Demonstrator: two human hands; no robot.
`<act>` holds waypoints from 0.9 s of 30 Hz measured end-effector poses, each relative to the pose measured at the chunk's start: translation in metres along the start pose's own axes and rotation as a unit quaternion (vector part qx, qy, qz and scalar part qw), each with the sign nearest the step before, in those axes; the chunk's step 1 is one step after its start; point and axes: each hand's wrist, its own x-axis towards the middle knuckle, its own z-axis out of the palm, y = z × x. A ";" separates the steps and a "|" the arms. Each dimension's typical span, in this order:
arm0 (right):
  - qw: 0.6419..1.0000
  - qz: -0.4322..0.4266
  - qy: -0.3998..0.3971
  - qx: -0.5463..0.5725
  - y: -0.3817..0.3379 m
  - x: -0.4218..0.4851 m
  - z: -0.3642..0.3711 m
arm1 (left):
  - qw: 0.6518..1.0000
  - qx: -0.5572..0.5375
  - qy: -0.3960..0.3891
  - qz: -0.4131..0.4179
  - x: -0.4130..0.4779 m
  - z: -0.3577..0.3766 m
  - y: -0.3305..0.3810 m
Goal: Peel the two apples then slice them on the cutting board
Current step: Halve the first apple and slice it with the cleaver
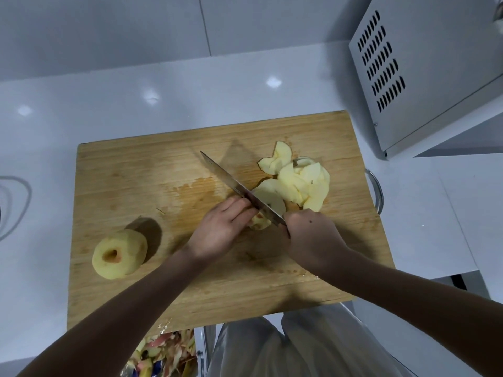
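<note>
A: Where is the knife (239,190)?
B: In the right hand (310,235), fingers wrapped round its handle. The blade lies across the part-cut apple (268,204) in the middle of the board (136,172).
A: And the left hand (220,229)?
B: Fingers curled, holding that apple from the left, just beside the blade.
A: The rest?
B: Slices (302,180) are piled right of the blade. The second apple (119,253), peeled and whole, sits near the board's left edge.

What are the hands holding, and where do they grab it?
Right hand grips the knife by its handle; left hand holds the apple piece at its left side.
</note>
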 end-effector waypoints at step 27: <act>0.997 0.025 0.013 0.073 -0.001 0.018 0.014 | 0.999 0.007 0.038 -0.010 -0.004 0.006 0.002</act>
